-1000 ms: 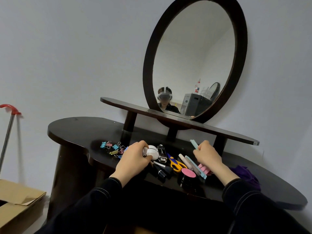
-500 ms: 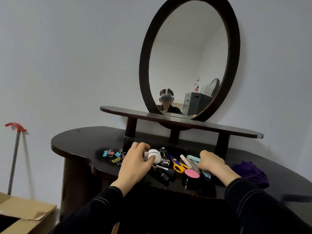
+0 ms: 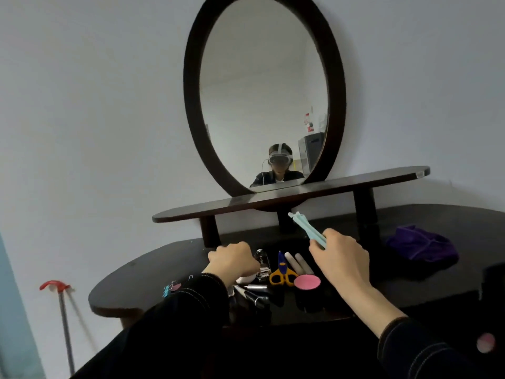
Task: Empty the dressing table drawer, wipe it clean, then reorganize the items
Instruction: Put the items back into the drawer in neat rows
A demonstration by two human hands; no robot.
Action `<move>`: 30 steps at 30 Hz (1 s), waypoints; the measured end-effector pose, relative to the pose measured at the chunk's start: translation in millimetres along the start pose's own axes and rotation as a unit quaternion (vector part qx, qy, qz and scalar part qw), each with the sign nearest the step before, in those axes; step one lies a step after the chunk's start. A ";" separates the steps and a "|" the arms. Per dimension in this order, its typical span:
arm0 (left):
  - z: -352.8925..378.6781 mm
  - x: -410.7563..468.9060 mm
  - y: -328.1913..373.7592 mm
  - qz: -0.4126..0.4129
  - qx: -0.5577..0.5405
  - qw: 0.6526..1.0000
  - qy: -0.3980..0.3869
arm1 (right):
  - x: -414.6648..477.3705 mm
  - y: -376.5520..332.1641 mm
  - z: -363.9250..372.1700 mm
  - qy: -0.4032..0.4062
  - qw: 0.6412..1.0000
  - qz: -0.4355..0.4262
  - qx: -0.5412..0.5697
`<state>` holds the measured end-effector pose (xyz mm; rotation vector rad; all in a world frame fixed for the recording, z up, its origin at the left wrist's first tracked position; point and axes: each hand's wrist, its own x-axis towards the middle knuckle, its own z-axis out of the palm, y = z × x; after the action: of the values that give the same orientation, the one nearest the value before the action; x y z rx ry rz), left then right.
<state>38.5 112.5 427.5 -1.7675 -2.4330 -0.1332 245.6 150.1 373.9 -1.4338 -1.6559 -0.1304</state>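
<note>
As seen nearest the lens, two dark sleeves [image 3: 191, 310] with pale stitching, reaching forward over the front edge of the dark bench [image 3: 131, 285]; drawer below that edge lost in shadow, not to be made out.

Just beyond the sleeves, on the bench top, the small things in a loose cluster between the two hands: black pens or brushes [image 3: 254, 294] lying flat at the front; binder clips [image 3: 170, 288] in blue and pink, partly behind the left sleeve; a black jar [image 3: 307, 282] with a round pink top; yellow-handled scissors [image 3: 282, 272] just left of the jar, blue blade pointing away; two pale sticks [image 3: 297, 262] side by side just beyond the jar; a small clear-and-black item [image 3: 262, 259] left of the scissors, too blurred to name.

Left hand [image 3: 232, 259] knuckles up, fingers curled down over a white round thing [image 3: 247, 279] peeking out under the heel of the palm; gripped or merely covered, cannot tell.

Right hand [image 3: 341, 258] raised off the bench top, thumb and fingers pinching the lower end of a pale blue strip [image 3: 306, 227], tilted up and to the left.

Farther right, well apart from the cluster, a purple cloth [image 3: 422, 246] crumpled on the bench.

Behind, a narrow dark shelf [image 3: 328, 187] on posts; above it, an oval mirror [image 3: 191, 105] in a dark frame, reflecting a person in a headset; far left by the wall, a pole [image 3: 64, 310] with a red handle.
</note>
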 end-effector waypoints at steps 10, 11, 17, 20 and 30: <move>-6.8 24.4 17.4 -0.019 -0.060 0.989 -0.131 | -6.3 8.6 -13.4 -0.030 0.987 0.068 0.143; -2.6 27.2 15.9 -0.023 -0.079 0.989 -0.124 | -7.1 8.8 -13.8 -0.030 0.987 0.064 0.143; 14.2 37.9 10.4 -0.015 -0.145 0.989 0.013 | -8.8 11.2 -15.1 -0.043 0.986 0.065 0.146; 4.6 34.0 7.6 0.012 -0.152 0.986 0.070 | -8.2 12.3 -17.3 -0.046 0.984 0.078 0.151; -6.1 -122.9 2.2 0.127 -0.684 0.707 0.127 | -15.5 10.3 -35.9 0.012 0.927 0.099 0.361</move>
<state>78.4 -3.2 414.2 -2.0877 -1.7156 -2.4381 272.5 120.4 379.5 -1.0018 -1.3174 0.5262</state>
